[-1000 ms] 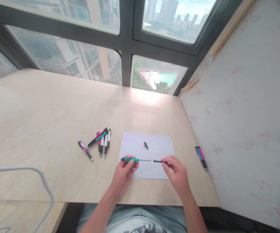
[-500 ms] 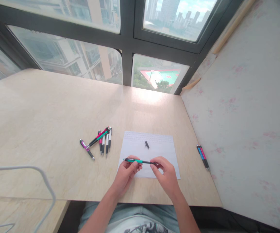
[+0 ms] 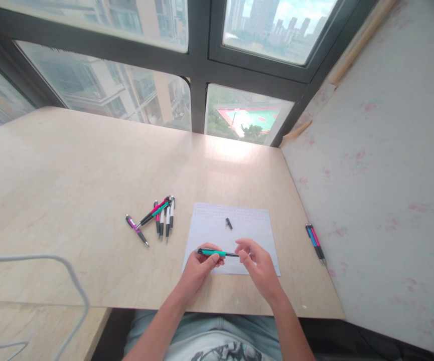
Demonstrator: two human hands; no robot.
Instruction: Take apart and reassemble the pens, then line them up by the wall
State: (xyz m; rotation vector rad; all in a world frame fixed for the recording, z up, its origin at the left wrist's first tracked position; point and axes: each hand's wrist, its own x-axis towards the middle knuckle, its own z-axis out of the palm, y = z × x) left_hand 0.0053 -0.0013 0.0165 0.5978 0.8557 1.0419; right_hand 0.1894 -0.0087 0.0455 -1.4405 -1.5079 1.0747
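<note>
Over the near edge of the paper sheet point(image 3: 252, 228), the teal pen point(image 3: 213, 252) lies level, its long axis running left to right between both hands. The left hand point(image 3: 197, 271) pinches the teal barrel; the right hand point(image 3: 262, 268) holds its thin dark end in narrow fingertips. 1 small black piece point(image 3: 229, 223) rests on the sheet just beyond. Faint handwriting tops the sheet, too small to read; no brand shows.

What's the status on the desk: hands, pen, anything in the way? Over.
Left hand grips green pen over paper sheet; right hand pinches its dark end. Small black part loose on sheet, beyond hands. Pen pile left, two pens right.
</note>
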